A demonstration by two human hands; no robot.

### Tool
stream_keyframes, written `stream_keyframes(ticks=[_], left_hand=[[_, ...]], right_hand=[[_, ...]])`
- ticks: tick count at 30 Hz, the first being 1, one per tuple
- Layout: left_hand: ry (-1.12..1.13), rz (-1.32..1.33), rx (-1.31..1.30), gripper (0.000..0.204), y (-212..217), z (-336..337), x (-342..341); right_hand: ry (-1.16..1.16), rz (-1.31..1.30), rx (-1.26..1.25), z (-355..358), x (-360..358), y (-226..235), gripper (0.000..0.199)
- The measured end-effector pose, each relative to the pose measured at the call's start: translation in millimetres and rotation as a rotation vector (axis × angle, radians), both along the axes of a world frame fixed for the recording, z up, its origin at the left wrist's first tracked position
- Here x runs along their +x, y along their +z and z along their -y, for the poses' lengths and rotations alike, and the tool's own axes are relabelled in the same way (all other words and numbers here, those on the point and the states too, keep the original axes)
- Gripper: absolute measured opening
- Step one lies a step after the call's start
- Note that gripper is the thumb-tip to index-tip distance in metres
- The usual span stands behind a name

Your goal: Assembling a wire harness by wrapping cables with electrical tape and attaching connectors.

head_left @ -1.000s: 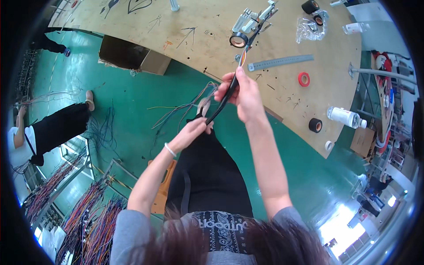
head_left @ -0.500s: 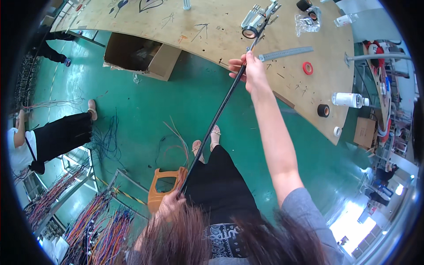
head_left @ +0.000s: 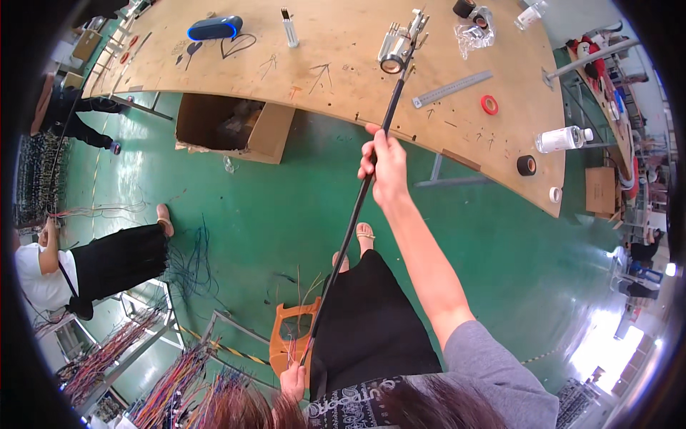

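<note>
A long black-wrapped wire bundle (head_left: 357, 204) runs taut and slanting from the wooden table down to my lap. My right hand (head_left: 387, 166) is wrapped round it just off the table's near edge. Low in the picture, my left hand (head_left: 291, 380) grips its lower end, where loose thin wires (head_left: 293, 349) stick out; hair partly hides that wrist. At the far end the bundle meets a metal clamp-like fixture (head_left: 395, 48) on the table, which has a dark round roll on its near side.
On the table (head_left: 321, 79) are a steel ruler (head_left: 454, 89), red tape roll (head_left: 489, 105), black tape roll (head_left: 526, 165), bottle (head_left: 561, 140) and blue speaker (head_left: 214, 28). A cardboard box (head_left: 268, 134) sits under it. An orange stool (head_left: 280, 336) is beside me; a person (head_left: 107, 268) stands left.
My right hand has slid back along the bundle, away from the fixture, and its fingers have closed round it. My left hand still grips the lower end. The view has shifted slightly.
</note>
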State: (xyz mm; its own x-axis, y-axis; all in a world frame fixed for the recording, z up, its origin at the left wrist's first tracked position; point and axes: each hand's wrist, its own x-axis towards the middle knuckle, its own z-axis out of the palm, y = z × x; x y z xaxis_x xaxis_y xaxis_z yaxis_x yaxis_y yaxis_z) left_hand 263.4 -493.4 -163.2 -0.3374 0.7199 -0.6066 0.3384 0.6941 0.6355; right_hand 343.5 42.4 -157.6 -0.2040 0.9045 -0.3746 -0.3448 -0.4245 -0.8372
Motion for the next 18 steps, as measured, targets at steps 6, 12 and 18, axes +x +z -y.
stream_keyframes(ticks=[6,12,18], left_hand=[[0.03,-0.073,-0.277,0.028,39.2,-39.8,-5.2],[-0.515,-0.687,-0.303,0.032,66.6,-59.3,-1.3],[-0.52,-0.643,-0.258,0.031,35.8,-143.0,-19.2]], right_hand=[[0.007,0.024,-0.017,-27.1,-11.9,-0.3,0.038],[0.018,0.072,-0.033,-33.5,-14.1,7.1,0.04],[-0.045,0.135,-0.071,-45.0,-8.3,12.6,0.037]])
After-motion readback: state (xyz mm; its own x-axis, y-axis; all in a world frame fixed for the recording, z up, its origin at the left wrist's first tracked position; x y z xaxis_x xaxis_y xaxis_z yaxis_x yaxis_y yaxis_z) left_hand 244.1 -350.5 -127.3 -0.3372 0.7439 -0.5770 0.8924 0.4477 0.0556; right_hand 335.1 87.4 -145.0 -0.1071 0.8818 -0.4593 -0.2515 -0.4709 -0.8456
